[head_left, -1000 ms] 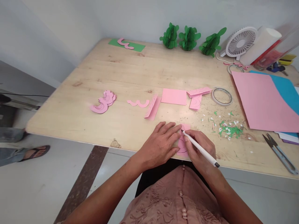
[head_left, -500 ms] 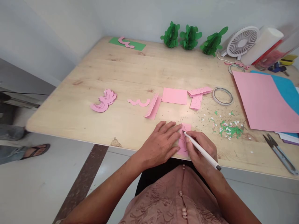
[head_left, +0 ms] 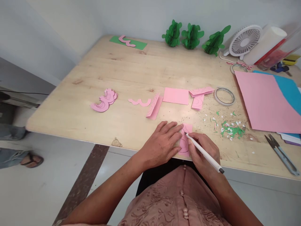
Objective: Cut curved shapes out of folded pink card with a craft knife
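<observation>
Left hand [head_left: 162, 142] pressing pink paper [head_left: 184, 142], right hand [head_left: 202, 152] gripping white pen [head_left: 204, 153]

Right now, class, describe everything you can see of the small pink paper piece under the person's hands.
The small pink paper piece is a thin matte rectangle lying flat near the wooden table's front edge. Curved pen lines show on it. The left hand presses flat on its left side and covers part of it; the right hand holds a white pen whose tip touches its upper area.
</observation>
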Demonstrator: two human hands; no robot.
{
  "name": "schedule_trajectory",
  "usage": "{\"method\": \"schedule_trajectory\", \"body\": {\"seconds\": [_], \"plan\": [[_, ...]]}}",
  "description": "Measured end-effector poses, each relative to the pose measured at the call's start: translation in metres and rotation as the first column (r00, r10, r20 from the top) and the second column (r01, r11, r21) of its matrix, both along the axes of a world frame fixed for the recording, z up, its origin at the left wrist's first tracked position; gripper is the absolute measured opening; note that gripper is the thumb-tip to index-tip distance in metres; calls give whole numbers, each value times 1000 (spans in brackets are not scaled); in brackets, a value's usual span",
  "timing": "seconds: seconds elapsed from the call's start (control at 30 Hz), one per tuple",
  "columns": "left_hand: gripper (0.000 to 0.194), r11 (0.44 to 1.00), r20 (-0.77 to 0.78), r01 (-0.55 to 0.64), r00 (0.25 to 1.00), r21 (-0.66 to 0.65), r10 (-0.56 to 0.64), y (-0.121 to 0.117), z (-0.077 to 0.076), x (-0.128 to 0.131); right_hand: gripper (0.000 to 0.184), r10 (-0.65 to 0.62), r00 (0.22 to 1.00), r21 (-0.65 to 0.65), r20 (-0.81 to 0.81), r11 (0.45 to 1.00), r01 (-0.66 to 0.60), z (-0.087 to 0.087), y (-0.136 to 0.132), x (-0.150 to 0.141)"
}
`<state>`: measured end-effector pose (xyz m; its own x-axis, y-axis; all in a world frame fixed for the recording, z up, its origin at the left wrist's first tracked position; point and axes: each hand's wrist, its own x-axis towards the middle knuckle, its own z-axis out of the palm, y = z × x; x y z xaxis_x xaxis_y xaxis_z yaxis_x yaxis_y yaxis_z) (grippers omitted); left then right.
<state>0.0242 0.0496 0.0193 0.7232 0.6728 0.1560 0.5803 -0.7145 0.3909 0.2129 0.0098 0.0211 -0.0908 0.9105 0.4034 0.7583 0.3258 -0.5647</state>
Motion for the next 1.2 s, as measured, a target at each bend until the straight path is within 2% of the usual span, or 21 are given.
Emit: {"method": "schedule_trajectory", "body": {"seconds": [0.87,1.07,1.2], "plan": [[25,1000,7,7,1000,0,-7,0,-1,0,9,-7,999,12,37,1000,7,4,-5,0],[25,1000,3,4,1000,-3,-4,0,0,0,10,-32,999,-26,-17,999,31,5,-6,-1],[25,1000,7,1,1000,2,-1,0,1,0,10,-91,994,-59,-61,994,87,6,-7,-1]]}}
